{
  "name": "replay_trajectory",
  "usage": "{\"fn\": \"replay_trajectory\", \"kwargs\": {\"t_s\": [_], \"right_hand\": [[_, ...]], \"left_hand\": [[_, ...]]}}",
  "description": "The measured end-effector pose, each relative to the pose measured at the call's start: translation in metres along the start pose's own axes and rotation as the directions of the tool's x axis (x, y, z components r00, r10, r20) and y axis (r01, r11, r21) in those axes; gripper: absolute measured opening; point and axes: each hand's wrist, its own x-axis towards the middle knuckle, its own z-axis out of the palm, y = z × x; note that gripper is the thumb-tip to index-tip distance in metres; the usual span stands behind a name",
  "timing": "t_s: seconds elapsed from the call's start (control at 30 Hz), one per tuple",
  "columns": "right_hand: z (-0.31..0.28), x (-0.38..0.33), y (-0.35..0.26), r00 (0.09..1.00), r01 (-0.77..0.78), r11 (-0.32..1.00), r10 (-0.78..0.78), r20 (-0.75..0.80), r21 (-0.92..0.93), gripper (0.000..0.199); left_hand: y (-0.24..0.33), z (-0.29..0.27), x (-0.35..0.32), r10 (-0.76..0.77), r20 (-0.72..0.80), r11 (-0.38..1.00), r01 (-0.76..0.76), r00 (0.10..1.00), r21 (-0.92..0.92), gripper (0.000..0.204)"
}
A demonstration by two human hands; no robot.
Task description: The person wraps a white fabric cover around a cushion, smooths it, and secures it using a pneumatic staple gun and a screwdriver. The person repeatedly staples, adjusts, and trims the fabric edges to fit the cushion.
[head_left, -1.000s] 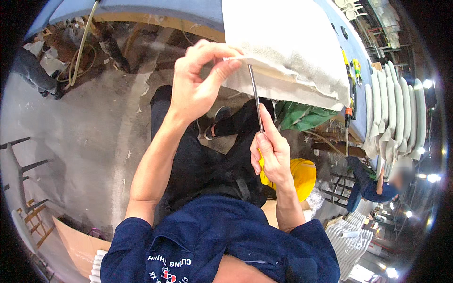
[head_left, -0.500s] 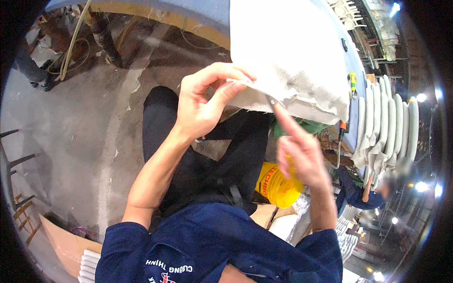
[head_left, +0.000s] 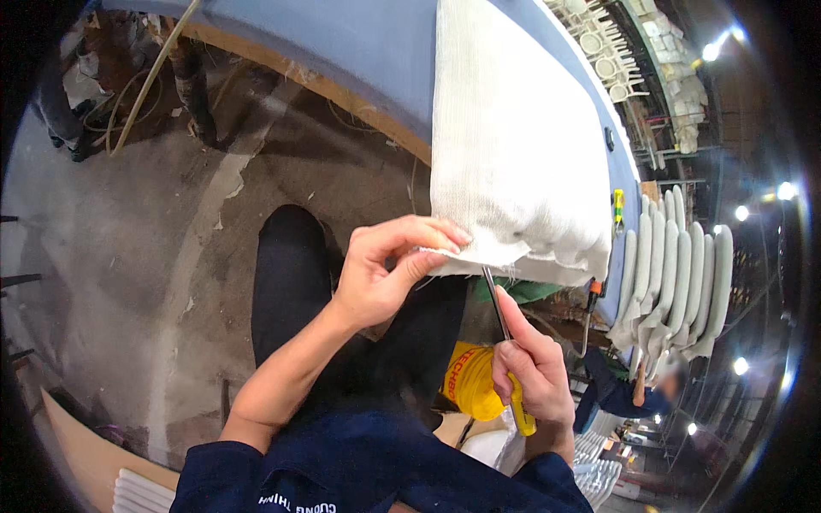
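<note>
Cream fabric (head_left: 513,137): where?

Beyond the pinch of the left hand (head_left: 389,265), which grasps its frayed edge; right hand (head_left: 539,368) clasps a yellow-handled tool (head_left: 520,409), shaft just right of that pinch.

Risk?

Probably torn weave, should the tip slip.

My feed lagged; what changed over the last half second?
The right hand has drawn back from the edge of the white fabric toward the navy shirt, so more of the yellow-handled tool shows. It still grips the tool; the left hand still pinches the fabric.
</note>
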Motion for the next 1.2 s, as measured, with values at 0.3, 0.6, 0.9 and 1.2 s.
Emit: {"fn": "replay_trajectory", "kwargs": {"t_s": [0.3, 0.6, 0.9, 1.2], "right_hand": [[0.059, 0.052, 0.1, 0.883, 0.384, 0.911, -0.409, -0.228, -0.15, 0.064], [0.027, 0.004, 0.055, 0.977, 0.151, 0.987, -0.157, -0.148, -0.046, 0.06], [0.032, 0.036, 0.106, 0.89, 0.433, 0.893, -0.404, -0.212, 0.119, 0.054], [0.033, 0.035, 0.097, 0.914, 0.398, 0.9, -0.371, -0.163, 0.18, 0.054]], "left_hand": [[0.006, -0.005, 0.001, -0.052, 0.07, 0.996, 0.047, 0.996, 0.074, 0.011], [0.022, -0.01, 0.006, 0.133, 0.233, 0.861, -0.229, 0.963, 0.454, 0.01], [0.04, 0.004, 0.045, 0.173, 0.266, 0.496, -0.317, 0.948, 0.808, 0.079], [0.002, -0.001, 0.039, 0.271, 0.147, 0.612, -0.289, 0.951, 0.736, 0.076]]}}
